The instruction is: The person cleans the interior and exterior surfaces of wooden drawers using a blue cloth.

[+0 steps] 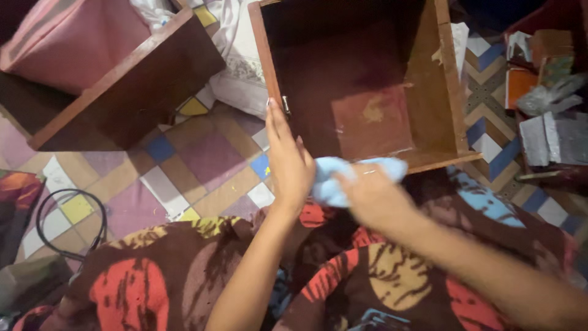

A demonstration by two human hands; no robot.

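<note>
A light blue cloth (pixel 343 178) is bunched in the right hand (pixel 373 199), whose fingers are curled shut around its middle; the hand is blurred, so the fingers cannot be told apart. The cloth is soft and crumpled, pale sky blue with no visible pattern. One rounded end sticks out beyond the knuckles toward the near edge of a wooden drawer (pixel 367 86), and a fuller fold bulges out on the thumb side, where it touches the left hand (pixel 289 162).

The left hand is held flat and open, fingers straight and together, pointing away from the body. Nothing is grasped by it; its fingertips are laid against the left wall of the drawer, just beside a small metal fitting (pixel 285 104) on that wall.

The drawer is seen just beyond the gripped cloth. It is dark reddish-brown inside, with a paler, worn patch on the floor directly past the cloth.

Below both hands, a patterned garment (pixel 184 276) in brown, red and orange is spread. Well to the left of the grip, a second wooden box (pixel 128 86) is set on a chequered floor covering (pixel 202 165).
</note>
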